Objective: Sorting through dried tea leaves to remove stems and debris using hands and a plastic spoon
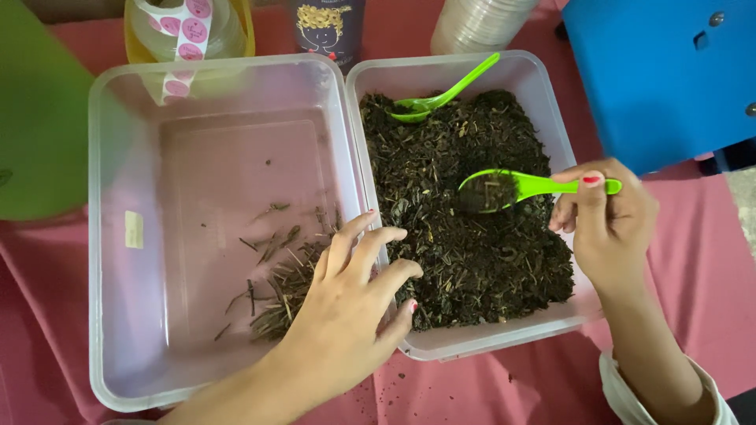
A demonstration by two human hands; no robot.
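From my remote seat I see the right hand [606, 220] at the right of the frame pinching the handle end of a green plastic spoon [520, 186], whose bowl carries a small heap of dark dried leaves over the right-hand container [551, 118]. That clear tub sits at centre right and is nearly full of the same dark, crumbly leaf mix [465, 228]. I judge the spoon light and a little springy, so the grip far out on the handle leaves the bowl prone to tipping; the loose flakes would spill easily. The left hand [354, 307], at lower centre, is open with fingers spread, resting across the shared walls of the two tubs, fingertips touching the leaf mix and holding nothing. The left-hand container [106, 236] is mostly bare, with a scatter of pale stems and twigs [283, 287] near its lower right corner, just beside that hand. A second green spoon [445, 96] lies in the leaves at the upper part of the right tub, apart from the held one. Along the top edge stand a jar with a strip of pink round stickers [185, 27], a dark printed can [327, 24] and a stack of clear lids or cups [476, 22]; a blue box [669, 71] fills the upper right, near the right hand. Crumbs dot the pink cloth on the tabletop [472, 386].
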